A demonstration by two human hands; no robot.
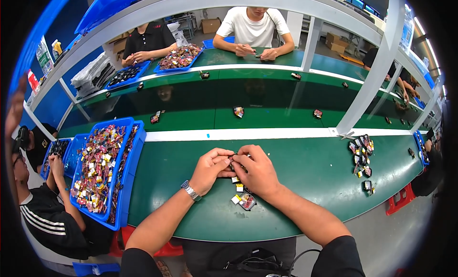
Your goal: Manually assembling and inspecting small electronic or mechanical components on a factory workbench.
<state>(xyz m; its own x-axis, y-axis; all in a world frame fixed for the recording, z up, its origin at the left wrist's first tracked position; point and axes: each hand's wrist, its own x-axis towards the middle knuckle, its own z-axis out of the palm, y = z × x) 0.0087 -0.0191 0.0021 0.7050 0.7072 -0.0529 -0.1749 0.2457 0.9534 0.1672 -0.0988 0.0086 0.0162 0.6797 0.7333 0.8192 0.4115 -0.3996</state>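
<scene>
1. Together, the left hand (210,169) and the right hand (260,171) grasp a small dark part (232,165) between their fingertips; the fingers hide most of it, so its exact shape cannot be told.
2. The held part is over the green surface (167,181), in front of the person, between the two thumbs.
3. A silver watch (191,191) sits on the left wrist.
4. Just below the hands, nearer the person, lie a few labelled pieces (239,187) in white and yellow, and beside them a dark-edged piece (247,201) with reddish contents.
5. To the left, a blue tray (108,122) heaped with red, yellow and white pieces rests on another blue tray (126,196).
6. Well to the right, a cluster of similar pieces (361,155) lies on the surface, with a thin metal tool (347,135) at its upper left.
7. Beyond a white strip (267,134) runs a green belt (191,116), carrying spaced-out pieces, one of them (238,112) straight ahead of the hands.
8. Across the belt, a person in a white shirt (250,29) handles something small; another in black (148,40) works beside filled blue trays.
</scene>
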